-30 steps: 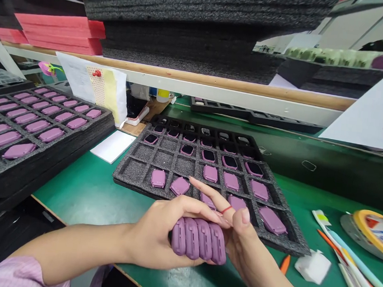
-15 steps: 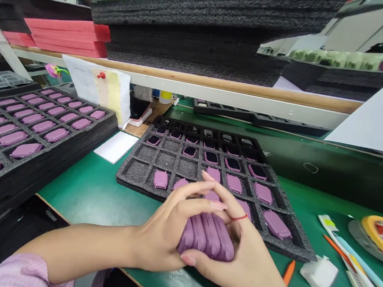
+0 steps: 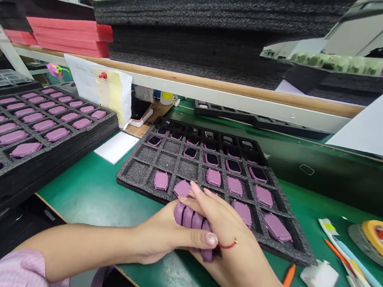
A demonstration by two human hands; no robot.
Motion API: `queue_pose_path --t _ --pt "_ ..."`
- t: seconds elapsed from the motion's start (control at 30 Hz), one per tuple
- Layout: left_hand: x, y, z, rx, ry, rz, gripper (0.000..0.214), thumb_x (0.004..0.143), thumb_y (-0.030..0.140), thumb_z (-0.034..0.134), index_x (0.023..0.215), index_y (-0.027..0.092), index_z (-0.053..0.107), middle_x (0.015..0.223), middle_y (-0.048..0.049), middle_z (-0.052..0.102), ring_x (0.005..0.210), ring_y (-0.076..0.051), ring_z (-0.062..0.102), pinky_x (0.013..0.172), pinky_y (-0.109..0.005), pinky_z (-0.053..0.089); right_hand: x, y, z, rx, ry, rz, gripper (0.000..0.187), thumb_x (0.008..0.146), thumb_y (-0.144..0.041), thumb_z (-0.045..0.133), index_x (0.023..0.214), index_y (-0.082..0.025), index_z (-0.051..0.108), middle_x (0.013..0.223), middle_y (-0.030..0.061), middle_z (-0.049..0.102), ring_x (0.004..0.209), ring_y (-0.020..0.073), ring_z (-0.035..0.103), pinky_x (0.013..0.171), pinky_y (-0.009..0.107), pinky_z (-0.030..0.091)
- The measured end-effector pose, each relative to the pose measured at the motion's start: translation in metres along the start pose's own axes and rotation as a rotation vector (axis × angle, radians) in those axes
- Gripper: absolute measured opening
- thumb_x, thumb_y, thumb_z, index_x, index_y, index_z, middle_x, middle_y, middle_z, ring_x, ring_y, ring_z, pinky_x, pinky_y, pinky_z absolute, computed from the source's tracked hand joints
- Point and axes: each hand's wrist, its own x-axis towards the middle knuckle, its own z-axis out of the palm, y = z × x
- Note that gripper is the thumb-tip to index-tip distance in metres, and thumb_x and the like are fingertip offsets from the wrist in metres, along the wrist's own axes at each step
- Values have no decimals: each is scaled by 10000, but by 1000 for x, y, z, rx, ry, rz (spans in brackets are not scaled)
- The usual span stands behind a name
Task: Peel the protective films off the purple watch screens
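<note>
Several purple watch cases [image 3: 190,218], stacked face to face, are clasped between my two hands above the front edge of a black foam tray. My left hand [image 3: 167,232] wraps the stack from the left, its thumb laid across the front. From the right, my right hand [image 3: 230,235] closes over the cases, fingers reaching over the top; a thin red string circles its thumb side. The foam tray [image 3: 136,172] holds purple watch cases [image 3: 213,177] in its front rows and watches with dark screens [image 3: 232,165] farther back. My fingers hide part of the stack.
At left is another foam tray [image 3: 88,140] full of purple cases. A white pad [image 3: 116,147] lies between the trays. Pens and a brush [image 3: 329,225], yellow tape [image 3: 378,233] and a crumpled white piece [image 3: 320,277] lie at right. A shelf [image 3: 235,94] with stacked foam spans the back.
My hands have turned the stack of cases. My left thumb now lies across its front, and my right hand has rolled over with its back facing up.
</note>
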Motion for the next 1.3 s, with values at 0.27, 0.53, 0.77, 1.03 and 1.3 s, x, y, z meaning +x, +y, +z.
queue_pose_path --t 0.27,0.53,0.77,1.03,1.3 --pt "0 -4 -9 -315 -95 -134 533 714 551 837 981 100 743 886 -109 757 808 -176 722 756 -256 553 11 -8 -37 227 12 239 324 798 -272 802 1077 -334 649 1153 -11 761 1052 177 750 873 245 632" --pt "4 -4 -16 -324 -9 -134 516 690 530 865 973 114 753 725 -33 720 571 -90 650 523 -155 539 16 -11 -37 90 169 81 83 843 -200 750 808 -268 720 1028 16 783 917 165 761 845 259 630" --pt "3 -5 -16 -379 -288 -56 462 799 504 786 1097 160 705 993 -101 767 842 -217 782 375 -101 409 13 -11 -50 420 631 496 174 906 -380 719 761 -294 676 853 -38 777 694 104 746 725 189 641" --pt "2 -3 -18 -425 -395 -15 424 849 479 743 1129 165 701 1033 -105 775 903 -228 786 484 -123 550 7 -21 -55 243 594 468 152 862 -313 748 1000 -345 691 995 -25 793 925 224 780 890 367 666" --pt "0 -5 -17 -386 -409 20 387 876 459 717 1160 199 676 1071 -97 763 940 -217 777 494 -123 540 -15 -10 -66 -116 310 48 252 936 -230 652 1133 -363 735 1063 -37 796 918 214 777 900 329 632"
